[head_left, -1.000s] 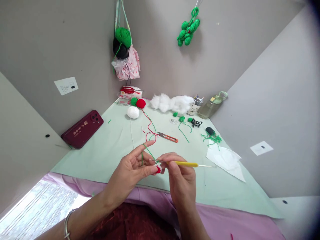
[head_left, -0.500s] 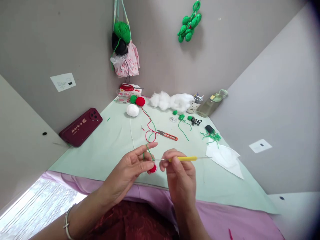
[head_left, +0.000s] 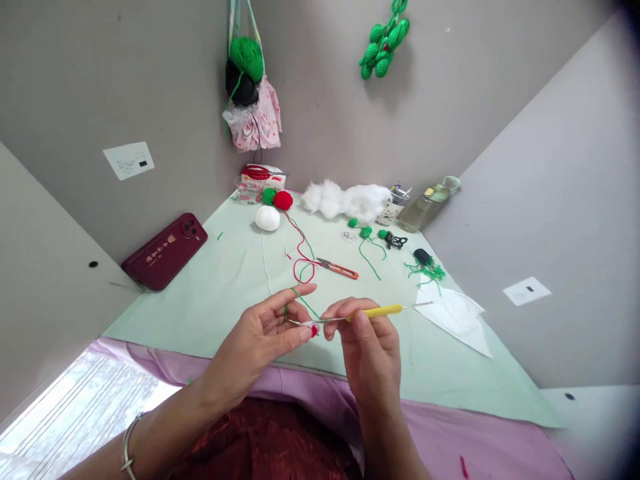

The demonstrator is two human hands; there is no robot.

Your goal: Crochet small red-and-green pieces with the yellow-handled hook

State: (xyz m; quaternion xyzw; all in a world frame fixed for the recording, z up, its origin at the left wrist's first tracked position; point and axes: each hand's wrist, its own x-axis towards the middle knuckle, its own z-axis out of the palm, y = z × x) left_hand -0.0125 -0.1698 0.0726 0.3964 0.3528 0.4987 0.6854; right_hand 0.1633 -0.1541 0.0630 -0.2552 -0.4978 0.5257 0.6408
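My left hand (head_left: 260, 337) pinches the mostly hidden red crochet piece (head_left: 314, 331), against the crochet hook (head_left: 375, 311) my right hand (head_left: 367, 340) grips.

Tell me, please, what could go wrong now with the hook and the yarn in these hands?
1. The tip of the crochet hook works close to the fingertips of the left hand, so the right hand might prick them.
2. The small red piece is only pinched at the fingertips and could slip.
3. The green yarn runs beside the red yarn; they may tangle.
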